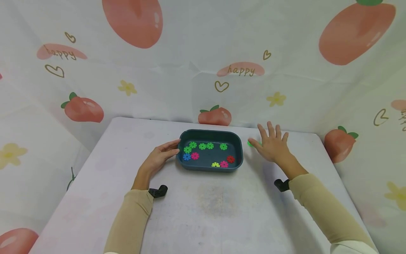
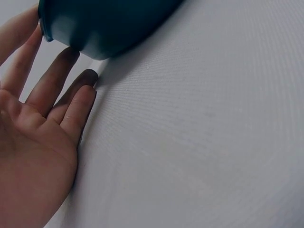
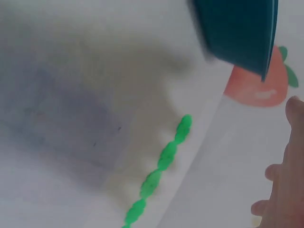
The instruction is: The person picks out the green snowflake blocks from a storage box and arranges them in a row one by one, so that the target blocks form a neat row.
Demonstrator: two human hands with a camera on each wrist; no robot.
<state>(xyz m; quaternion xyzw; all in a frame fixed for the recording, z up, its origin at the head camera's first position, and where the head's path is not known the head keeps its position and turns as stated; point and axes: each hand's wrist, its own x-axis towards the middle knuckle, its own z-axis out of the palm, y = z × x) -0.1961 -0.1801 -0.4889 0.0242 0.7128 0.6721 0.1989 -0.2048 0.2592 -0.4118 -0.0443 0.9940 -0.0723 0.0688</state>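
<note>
A dark teal tray [image 1: 196, 168] with rounded corners stands near the back of the table. Several notched plastic discs lie in it: green discs [image 1: 202, 146], a blue disc [image 1: 186, 157], pink discs, a red disc [image 1: 230, 159] and a yellow disc [image 1: 215, 164]. My left hand [image 1: 157, 157] rests against the tray's left end, fingers extended along its wall, as the left wrist view shows. To the right of the tray my right hand [image 1: 273, 146] is spread flat in the air, holding nothing. Under it, a row of green discs [image 3: 151, 184] lies on the table, partly hidden by the hand in the head view.
The white table [image 1: 177, 211] runs back to a patterned cloth backdrop [image 1: 190, 88] with fruit prints. Another cloth side hangs at the right. Black wrist cameras [image 1: 158, 191] sit on both forearms.
</note>
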